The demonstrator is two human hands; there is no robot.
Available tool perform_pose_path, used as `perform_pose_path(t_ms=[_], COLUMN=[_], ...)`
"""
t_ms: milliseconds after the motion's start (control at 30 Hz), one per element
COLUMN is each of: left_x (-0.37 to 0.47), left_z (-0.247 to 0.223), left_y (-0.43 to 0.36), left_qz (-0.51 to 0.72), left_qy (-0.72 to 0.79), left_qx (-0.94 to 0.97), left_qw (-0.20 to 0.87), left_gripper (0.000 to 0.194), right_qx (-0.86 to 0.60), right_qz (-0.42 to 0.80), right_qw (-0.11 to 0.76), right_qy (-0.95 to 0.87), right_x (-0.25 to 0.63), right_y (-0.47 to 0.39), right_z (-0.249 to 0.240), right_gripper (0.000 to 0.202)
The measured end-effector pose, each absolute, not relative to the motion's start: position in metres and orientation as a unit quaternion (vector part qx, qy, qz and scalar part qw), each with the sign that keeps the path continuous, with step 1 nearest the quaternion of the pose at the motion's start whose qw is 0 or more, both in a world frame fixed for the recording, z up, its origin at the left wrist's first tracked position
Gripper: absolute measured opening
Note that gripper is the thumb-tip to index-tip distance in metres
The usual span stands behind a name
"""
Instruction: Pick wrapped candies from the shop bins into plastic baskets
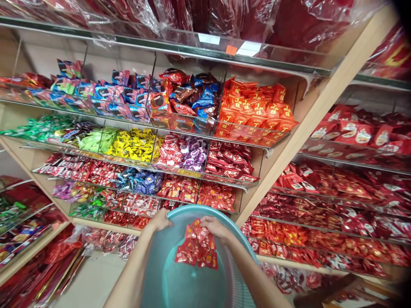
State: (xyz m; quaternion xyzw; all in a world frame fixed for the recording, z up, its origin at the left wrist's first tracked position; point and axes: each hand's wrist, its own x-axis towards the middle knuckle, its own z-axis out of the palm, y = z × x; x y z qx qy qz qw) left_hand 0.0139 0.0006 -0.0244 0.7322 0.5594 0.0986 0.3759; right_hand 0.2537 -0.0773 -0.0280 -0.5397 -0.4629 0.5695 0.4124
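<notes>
the bottom edge cuts off the turquoise basket (195, 286) and both forearms (131, 267); print on the red packets (201, 248) in the right hand (214, 226) is too small to read; the top edge crops plastic-wrapped packages (221, 17).

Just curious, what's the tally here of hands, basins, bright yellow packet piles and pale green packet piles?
Hands: 2 (left hand gripping the teal basin, right hand holding red packets, too overlapped to count)
Basins: 1
Bright yellow packet piles: 1
Pale green packet piles: 1
Total: 5
</notes>
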Motion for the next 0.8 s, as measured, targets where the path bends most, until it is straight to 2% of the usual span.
perform_pose_path(t_ms=[133,233,400,500,633,800], left_x=[0.014,0.014,0.008,0.003,0.001,0.003], left_z=[-0.022,-0.022,-0.023,-0.023,-0.024,-0.022], left_y=[-0.001,-0.001,-0.003,-0.003,-0.003,-0.003], left_qz=[0.102,0.109,0.11,0.106,0.111,0.118], left_qy=[0.564,0.559,0.57,0.574,0.577,0.568], left_qx=[0.741,0.742,0.732,0.726,0.721,0.712], left_qw=[0.349,0.353,0.356,0.364,0.368,0.396], left_gripper=[0.019,0.019,0.02,0.021,0.02,0.02], right_qx=[-0.565,-0.608,-0.701,-0.727,-0.731,-0.733], right_qz=[0.5,0.394,0.226,0.147,0.107,0.125], right_qw=[0.305,0.232,0.177,0.15,0.132,0.118], right_qy=[-0.581,-0.649,-0.653,-0.654,-0.661,-0.658], right_x=[0.247,0.239,0.235,0.233,0.219,0.193], right_y=[-0.061,-0.055,-0.063,-0.076,-0.1,-0.123], right_z=[-0.023,-0.026,-0.019,-0.007,-0.008,-0.03], right_gripper=[0.004,0.006,0.008,0.021,0.029,0.038])
